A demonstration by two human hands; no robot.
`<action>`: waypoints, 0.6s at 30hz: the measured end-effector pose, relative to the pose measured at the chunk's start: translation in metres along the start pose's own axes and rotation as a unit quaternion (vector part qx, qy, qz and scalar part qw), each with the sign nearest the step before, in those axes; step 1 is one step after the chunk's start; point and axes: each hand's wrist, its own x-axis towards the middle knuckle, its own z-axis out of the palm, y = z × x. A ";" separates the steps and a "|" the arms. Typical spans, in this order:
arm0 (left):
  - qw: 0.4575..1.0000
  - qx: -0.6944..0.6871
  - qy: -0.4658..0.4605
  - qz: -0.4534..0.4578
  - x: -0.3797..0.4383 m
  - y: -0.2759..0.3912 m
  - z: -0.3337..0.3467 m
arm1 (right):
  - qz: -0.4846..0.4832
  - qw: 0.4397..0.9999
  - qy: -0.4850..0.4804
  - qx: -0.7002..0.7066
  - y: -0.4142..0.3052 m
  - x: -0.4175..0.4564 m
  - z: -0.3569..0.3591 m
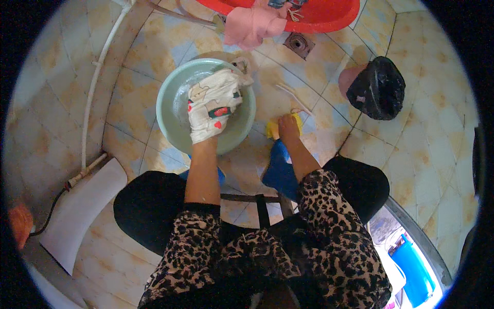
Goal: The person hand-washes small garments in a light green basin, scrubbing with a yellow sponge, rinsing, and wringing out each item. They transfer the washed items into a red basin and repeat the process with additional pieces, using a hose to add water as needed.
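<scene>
My left hand point(205, 143) is inside a white printed cloth item point(210, 98), which covers it up to the wrist. The fabric bears red and dark green motifs and hangs over a pale green plastic basin point(167, 125). The fingers in there are hidden. To the right of the basin, low by the floor, my right hand point(288, 128) is curled over a crumpled yellow item point(298, 120). Its exact kind is unclear. A blue shoe or slipper point(281, 166) is just below that hand.
A red tub point(324, 26) with a pink cloth point(252, 25) over its rim stands ahead, near a floor drain point(298, 43). A bin with a black bag point(380, 89) is at right. A white pipe point(92, 89) runs along the left wall. A thin white strip point(295, 98) lies on the tiles.
</scene>
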 end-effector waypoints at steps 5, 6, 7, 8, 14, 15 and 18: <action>0.768 0.598 -0.041 0.225 0.000 -0.007 0.031 | -0.026 0.989 -0.141 0.039 0.006 0.011 -0.001; 0.829 0.521 -0.048 0.200 0.000 -0.005 0.030 | -0.017 0.981 -0.186 0.057 0.009 0.014 -0.002; 0.880 0.438 -0.056 0.173 -0.002 -0.002 0.029 | -0.007 0.970 -0.231 0.075 0.011 0.016 -0.004; 0.923 0.351 -0.065 0.144 -0.004 0.000 0.028 | -0.004 0.976 -0.189 0.108 0.009 0.015 -0.005; 0.801 0.554 -0.037 0.224 -0.025 0.002 0.057 | 0.156 0.767 0.018 0.622 0.011 0.032 -0.033; 0.917 0.351 -0.052 0.180 -0.028 0.001 0.060 | 0.172 0.675 0.071 0.714 0.011 0.047 -0.058; 0.977 0.181 -0.051 0.097 -0.032 0.002 0.062 | 0.117 0.758 0.197 0.611 -0.015 0.075 -0.189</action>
